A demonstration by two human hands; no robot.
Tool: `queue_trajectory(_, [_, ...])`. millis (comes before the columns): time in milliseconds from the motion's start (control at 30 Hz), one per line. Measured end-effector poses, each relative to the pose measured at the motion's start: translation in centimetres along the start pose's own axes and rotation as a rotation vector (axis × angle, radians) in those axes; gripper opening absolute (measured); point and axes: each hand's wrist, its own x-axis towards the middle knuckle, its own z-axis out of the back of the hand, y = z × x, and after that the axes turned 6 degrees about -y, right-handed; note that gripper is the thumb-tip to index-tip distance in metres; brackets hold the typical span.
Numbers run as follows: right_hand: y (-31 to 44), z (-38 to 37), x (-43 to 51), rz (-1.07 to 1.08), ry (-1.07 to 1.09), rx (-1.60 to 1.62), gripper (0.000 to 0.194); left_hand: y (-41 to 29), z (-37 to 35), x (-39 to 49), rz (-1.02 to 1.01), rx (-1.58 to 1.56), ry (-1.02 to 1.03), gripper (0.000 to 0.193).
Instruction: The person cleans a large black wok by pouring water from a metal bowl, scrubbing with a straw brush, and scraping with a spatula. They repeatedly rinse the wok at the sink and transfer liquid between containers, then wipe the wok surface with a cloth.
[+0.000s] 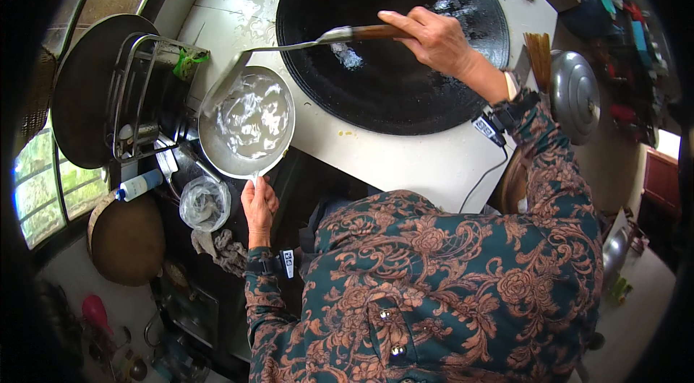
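My left hand (259, 208) grips the short handle of a round metal pan (213, 139) at its near edge. Clear water (254, 114) with bright, rippled reflections lies in the pan. In my right hand (438, 46) is the wooden handle of a long wok spatula (379, 32), held above a large black wok (390, 93). The spatula's shaft reaches left past the wok's rim, and its blade slants down at the pan's far left side; whether it touches the pan I cannot tell. A small wet, shiny patch shows inside the wok below the shaft.
The wok sits in a white stove counter (379, 161) with wet spots. Left are a metal rack (143, 96), a plastic-lined container (205, 204), a bottle (140, 185) and a grey rag (219, 250). A metal lid (576, 98) and straw brush (538, 60) stand right.
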Motion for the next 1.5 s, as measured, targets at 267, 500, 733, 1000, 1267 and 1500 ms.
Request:
queue_trajectory(267, [3.4,4.3,-12.6,-0.804,0.597,-0.078,0.035,-0.2,3.4,-2.3,0.001,0.070,0.015,0.020])
queue_trajectory(500, [4.8,-4.7,-17.1,-1.117,0.694,-0.152,0.031,0.1,3.2,-3.7,0.037,0.156,0.062,0.023])
queue_trajectory(733, [5.5,-9.0,-17.5,-1.177,0.621,0.168,0.034,-1.3,0.9,-5.2,0.161,0.238,0.160,0.023])
queue_trajectory(1000, [12.8,-3.2,-23.9,-1.136,0.441,0.390,0.021,-1.3,-0.8,-4.3,0.273,0.365,0.202,0.017])
queue_trajectory(1267, [16.9,1.1,-30.1,-1.317,0.579,0.437,0.019,-4.2,-3.6,1.4,0.298,0.311,0.423,0.019])
queue_trajectory(1500, [18.0,0.9,-32.4,-1.298,0.682,0.393,0.017,-5.4,-5.0,-0.4,0.396,0.154,0.352,0.015])
